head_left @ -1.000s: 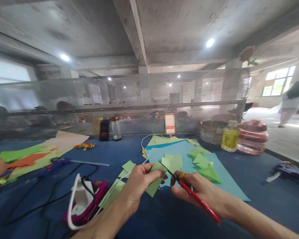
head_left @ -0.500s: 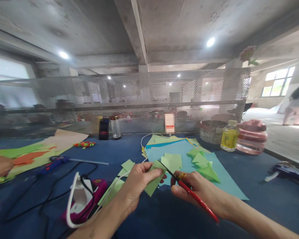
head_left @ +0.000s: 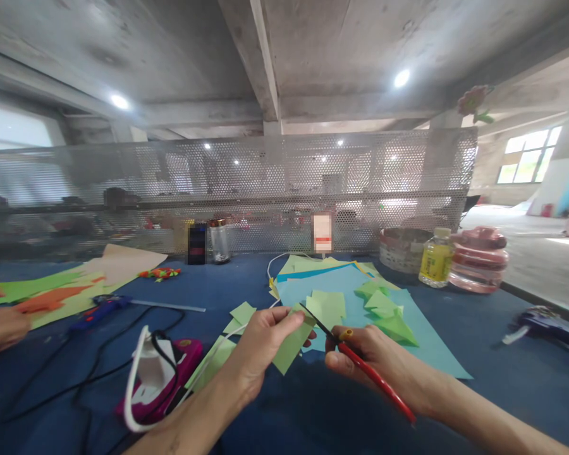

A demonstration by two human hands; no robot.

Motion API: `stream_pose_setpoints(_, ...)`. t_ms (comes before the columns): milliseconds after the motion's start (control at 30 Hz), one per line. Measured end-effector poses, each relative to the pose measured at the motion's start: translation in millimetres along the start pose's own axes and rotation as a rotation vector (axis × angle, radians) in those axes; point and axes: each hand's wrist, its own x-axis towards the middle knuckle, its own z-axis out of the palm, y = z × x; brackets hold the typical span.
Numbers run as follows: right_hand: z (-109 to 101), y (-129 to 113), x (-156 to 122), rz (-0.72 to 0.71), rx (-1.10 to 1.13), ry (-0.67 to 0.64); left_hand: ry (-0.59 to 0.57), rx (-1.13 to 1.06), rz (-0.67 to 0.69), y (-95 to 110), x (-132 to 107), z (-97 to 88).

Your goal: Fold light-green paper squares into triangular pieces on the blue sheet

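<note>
My left hand (head_left: 260, 351) pinched a small light-green paper piece (head_left: 289, 346) between thumb and fingertips. The fingers were closed firmly on its upper corner, so the paper hung tilted just above the dark blue felt table (head_left: 275, 417). My right hand (head_left: 377, 361) was curled tight round the red-handled scissors (head_left: 374, 382). The handle ran back along my wrist, and the dark blades pointed up and left, meeting the paper's top edge beside my left thumb. I could not tell how far the blades stood apart; they showed as one thin line.

Behind both hands lay a large pale blue paper sheet (head_left: 431, 347) carrying flat green squares (head_left: 329, 306) and folded green paper shapes (head_left: 389, 316). To my left sat a magenta glue gun (head_left: 180, 370) looped with white cable. A yellow plastic bottle (head_left: 435, 260) stood at the table's far right, and another person's hand (head_left: 0, 328) rested well off to the left.
</note>
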Motion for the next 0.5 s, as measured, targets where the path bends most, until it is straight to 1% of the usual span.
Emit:
stream_pose_setpoints(233, 0.7, 2.4, -0.1, -0.012, 0.003, -0.005, -0.012, 0.005, 0.009, 0.6, -0.7, -1.1)
stream_pose_setpoints(500, 1.8, 4.5, -0.4, 0.017, 0.022, 0.005, -0.016, 0.003, 0.015, -0.3, 0.0, -1.2)
